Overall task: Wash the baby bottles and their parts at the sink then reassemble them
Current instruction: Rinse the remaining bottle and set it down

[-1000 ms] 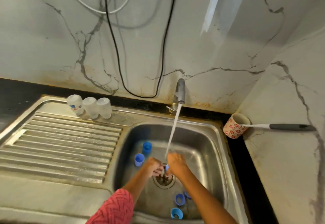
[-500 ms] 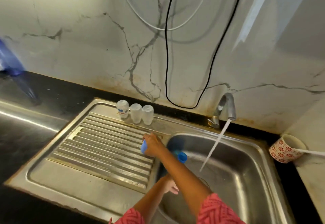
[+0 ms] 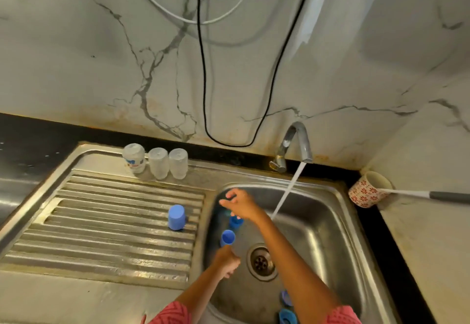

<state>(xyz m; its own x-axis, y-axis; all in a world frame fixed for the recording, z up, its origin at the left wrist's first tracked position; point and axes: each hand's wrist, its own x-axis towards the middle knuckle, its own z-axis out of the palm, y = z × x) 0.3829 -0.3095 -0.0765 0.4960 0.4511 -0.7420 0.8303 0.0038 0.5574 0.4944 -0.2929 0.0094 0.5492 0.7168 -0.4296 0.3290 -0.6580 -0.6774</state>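
Three clear baby bottles (image 3: 159, 163) stand upside down at the back of the drainboard. A blue cap (image 3: 176, 217) stands upside down on the drainboard ribs. My right hand (image 3: 240, 204) hovers open over the basin's left side, above a blue cap (image 3: 235, 222) that it partly hides. Another blue cap (image 3: 227, 238) stands on the basin floor just beyond my left hand (image 3: 227, 262), whose fingers are curled; whether they hold anything is hidden. Blue rings (image 3: 287, 308) lie at the basin's near edge.
The tap (image 3: 297, 143) runs, its stream falling into the steel sink (image 3: 330, 222) right of my right forearm. The drain (image 3: 262, 261) is in the basin's middle. A floral cup (image 3: 368, 189) holding a brush handle (image 3: 432, 194) sits at the right corner. Cables hang on the marble wall.
My right hand has let go of the blue cap on the drainboard and pulled back over the basin. My left hand stays low in the basin. The view has shifted right.
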